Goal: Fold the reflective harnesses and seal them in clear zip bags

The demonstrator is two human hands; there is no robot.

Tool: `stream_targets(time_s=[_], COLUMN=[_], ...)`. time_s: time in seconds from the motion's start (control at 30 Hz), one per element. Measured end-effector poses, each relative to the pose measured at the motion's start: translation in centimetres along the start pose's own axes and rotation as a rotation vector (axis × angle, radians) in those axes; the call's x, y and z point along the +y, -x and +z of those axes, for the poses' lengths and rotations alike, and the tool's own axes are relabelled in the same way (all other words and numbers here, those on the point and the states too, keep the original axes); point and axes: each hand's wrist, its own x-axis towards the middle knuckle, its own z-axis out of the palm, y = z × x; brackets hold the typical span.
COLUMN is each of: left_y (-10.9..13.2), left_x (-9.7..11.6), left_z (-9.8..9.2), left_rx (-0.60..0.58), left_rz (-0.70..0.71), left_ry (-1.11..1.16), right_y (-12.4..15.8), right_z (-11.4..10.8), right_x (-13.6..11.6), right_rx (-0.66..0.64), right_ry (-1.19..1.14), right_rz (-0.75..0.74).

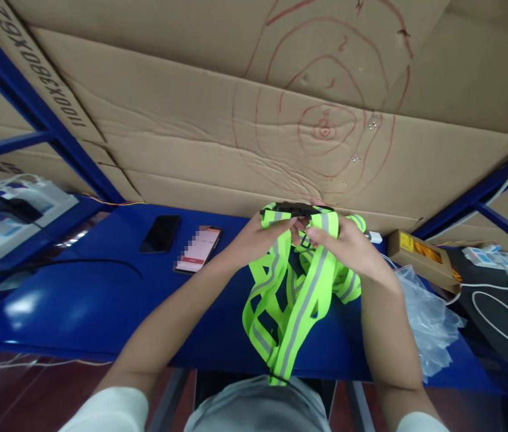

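Note:
A neon yellow-green reflective strap vest (301, 294) with grey stripes hangs over the blue table (101, 300), its loops trailing down past the front edge. My left hand (258, 237) grips the upper left part of the straps, fingers closed. My right hand (348, 243) pinches the straps on the right, close to a black buckle or band (296, 209) at the top. Both hands are held together above the table's middle.
Two phones lie on the table: a dark one (160, 234) and one with a lit screen (198, 249). A clear plastic bag (429, 324) and a brown box (422, 258) sit at right, with white cables (501, 312). Cardboard sheets (280, 120) stand behind.

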Motion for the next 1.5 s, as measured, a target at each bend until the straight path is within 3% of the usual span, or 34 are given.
stream_targets(time_s=[0.13,0.2,0.33,0.47,0.57,0.67,0.73,0.83,0.9,0.97,1.13,1.37,1.5], left_y=[-0.2,-0.3,-0.4,-0.6,-0.8,-0.9,-0.7,-0.2,0.1,0.4,0.5,0.4,0.1], left_x=[-0.1,-0.1,-0.3,-0.8,-1.5,-1.9,-1.9,-1.3,-0.8,-0.5,-0.8,-1.6,-2.0], left_z=[-0.8,-1.1,-1.0,-0.6,-0.6,-0.8,-0.8,-0.2,0.3,0.6,0.1,-0.2,0.0], left_rx=[-0.066,-0.049,0.061,-0.043,-0.035,-0.039,-0.124,-0.321,-0.350,-0.325,-0.360,-0.343,-0.317], left_rz=[-0.092,-0.102,0.043,-0.009,-0.046,-0.093,-0.143,-0.169,-0.170,-0.193,-0.277,-0.268,-0.406], left_ry=[0.158,0.052,-0.209,-0.081,0.038,0.038,0.053,0.088,0.125,0.182,0.199,0.153,0.310], right_y=[-0.2,-0.6,-1.4,-1.8,-1.6,-0.8,-0.2,0.6,0.7,0.7,0.4,-0.5,-1.1], right_z=[-0.3,0.3,2.3,3.0,1.8,-0.1,-0.7,-0.2,0.5,1.1,1.3,0.7,0.6], right_x=[0.6,0.9,1.4,1.7,1.8,1.3,0.6,-0.5,-1.0,-1.1,-0.8,0.8,1.6], right_rx=[-0.208,-0.131,0.119,0.112,0.021,0.122,0.200,0.075,0.078,0.179,0.279,0.229,0.100], right_ry=[-0.124,-0.094,-0.044,-0.040,0.166,0.363,0.402,0.399,0.377,0.345,0.252,-0.073,-0.287], right_rz=[0.023,0.010,-0.016,0.027,0.040,-0.049,-0.180,-0.306,-0.269,-0.209,-0.155,0.006,0.135])
